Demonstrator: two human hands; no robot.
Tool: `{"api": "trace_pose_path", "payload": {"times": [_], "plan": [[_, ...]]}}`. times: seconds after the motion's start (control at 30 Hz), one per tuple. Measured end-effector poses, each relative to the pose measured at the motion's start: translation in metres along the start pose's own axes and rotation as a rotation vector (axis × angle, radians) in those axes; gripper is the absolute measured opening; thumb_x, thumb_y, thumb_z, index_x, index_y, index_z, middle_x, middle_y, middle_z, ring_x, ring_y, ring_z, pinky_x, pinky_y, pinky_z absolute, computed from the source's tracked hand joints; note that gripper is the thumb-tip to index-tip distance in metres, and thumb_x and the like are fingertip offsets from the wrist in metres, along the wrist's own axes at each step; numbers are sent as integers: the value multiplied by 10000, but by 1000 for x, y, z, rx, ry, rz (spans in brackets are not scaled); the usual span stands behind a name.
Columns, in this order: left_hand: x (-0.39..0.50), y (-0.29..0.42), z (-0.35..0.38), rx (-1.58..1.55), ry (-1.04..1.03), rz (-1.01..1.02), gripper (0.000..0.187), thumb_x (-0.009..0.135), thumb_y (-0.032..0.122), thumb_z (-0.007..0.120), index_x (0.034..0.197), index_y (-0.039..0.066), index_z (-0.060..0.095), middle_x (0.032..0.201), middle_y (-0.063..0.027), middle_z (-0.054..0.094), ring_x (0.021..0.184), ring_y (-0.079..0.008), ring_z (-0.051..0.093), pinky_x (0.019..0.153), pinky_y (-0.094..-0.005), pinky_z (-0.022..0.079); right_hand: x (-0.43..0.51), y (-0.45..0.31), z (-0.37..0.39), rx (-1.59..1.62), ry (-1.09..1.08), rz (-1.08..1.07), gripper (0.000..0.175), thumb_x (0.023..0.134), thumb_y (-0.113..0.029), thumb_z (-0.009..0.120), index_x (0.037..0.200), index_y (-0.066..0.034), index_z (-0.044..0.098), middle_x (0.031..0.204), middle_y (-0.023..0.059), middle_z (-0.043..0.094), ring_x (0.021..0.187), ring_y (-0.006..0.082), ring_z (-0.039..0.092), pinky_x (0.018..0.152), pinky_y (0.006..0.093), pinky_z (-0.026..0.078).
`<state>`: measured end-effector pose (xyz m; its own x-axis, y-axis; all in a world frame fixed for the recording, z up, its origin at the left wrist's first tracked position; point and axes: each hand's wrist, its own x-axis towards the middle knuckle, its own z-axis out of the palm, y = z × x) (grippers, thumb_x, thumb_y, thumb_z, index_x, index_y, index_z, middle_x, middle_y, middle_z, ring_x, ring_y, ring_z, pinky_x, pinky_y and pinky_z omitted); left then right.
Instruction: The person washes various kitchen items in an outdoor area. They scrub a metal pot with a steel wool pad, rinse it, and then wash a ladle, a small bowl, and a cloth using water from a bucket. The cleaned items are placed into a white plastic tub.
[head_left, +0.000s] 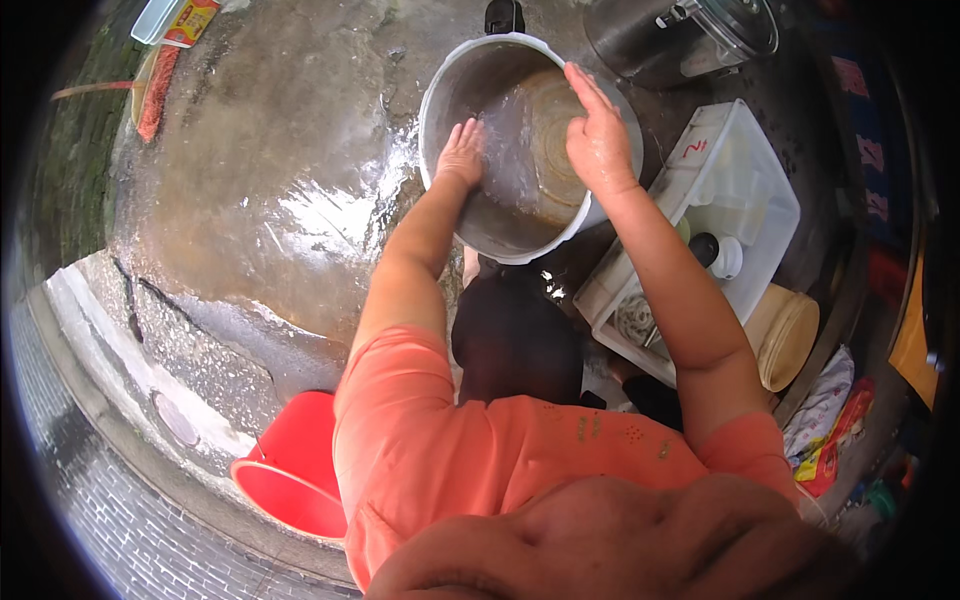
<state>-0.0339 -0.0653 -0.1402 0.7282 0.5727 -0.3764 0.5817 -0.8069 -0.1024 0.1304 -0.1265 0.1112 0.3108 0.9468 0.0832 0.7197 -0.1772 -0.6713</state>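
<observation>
A large, deep metal pot (495, 82) with a pale rim and a black handle (504, 16) stands tilted before me, its mouth facing up towards me. A little water and brownish ring marks show on its inner bottom (553, 150). My left hand (461, 154) reaches over the near left rim into the pot, fingers straight and slightly blurred at the tips. At the right rim is my right hand (600, 150), fingers extended together along the edge and thumb bent. Neither hand shows a tool or cloth in it.
A clear plastic bin (772, 180) with containers and a steel wool scourer (634, 316) stands at right, beside a round beige tub (799, 337). A lidded steel pot (637, 45) is beyond. A red bucket (300, 450) lies at lower left. Wet concrete (247, 165) spreads leftwards towards a broom (154, 94).
</observation>
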Motion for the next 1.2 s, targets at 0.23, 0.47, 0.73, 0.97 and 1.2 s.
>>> {"api": "trace_pose_path", "payload": {"times": [0.23,0.47,0.73,0.97,1.2], "plan": [[3,90,-51,-1197,-173,154,746,914,573,540,1415,26,454,1417,-196,492,1297,-319,484,1082,-472,351,-1,7,-8,3,35,26,624,826,54,434,1410,-159,487,1442,88,487,1379,264,401,1139,480,257],[-113,29,-223,-1839,62,230,505,949,434,579,1210,4,626,1127,-132,675,1022,-198,623,913,-343,469,16,5,-1,178,200,363,544,866,-72,463,1411,-73,466,1431,172,474,1320,332,449,1107,380,337],[-170,6,-197,-1016,481,-374,351,894,415,615,864,70,671,775,-193,665,791,-403,644,704,-487,507,-51,-34,-42,834,40,410,598,1021,-306,483,1497,-13,270,1560,152,253,1415,266,310,1105,451,316],[-242,-64,-149,-1119,670,-670,369,902,423,587,808,71,647,789,-182,660,775,-390,639,679,-474,500,-146,73,-140,625,21,637,526,1037,-312,428,1484,-60,311,1501,103,340,1299,299,464,1005,429,444],[-311,-161,-101,-838,748,-1053,429,877,529,576,762,126,665,762,-136,684,743,-382,655,650,-472,515,-218,144,-157,491,103,902,562,1001,-389,484,1461,-95,349,1435,68,411,1162,246,513,885,398,485]]}}
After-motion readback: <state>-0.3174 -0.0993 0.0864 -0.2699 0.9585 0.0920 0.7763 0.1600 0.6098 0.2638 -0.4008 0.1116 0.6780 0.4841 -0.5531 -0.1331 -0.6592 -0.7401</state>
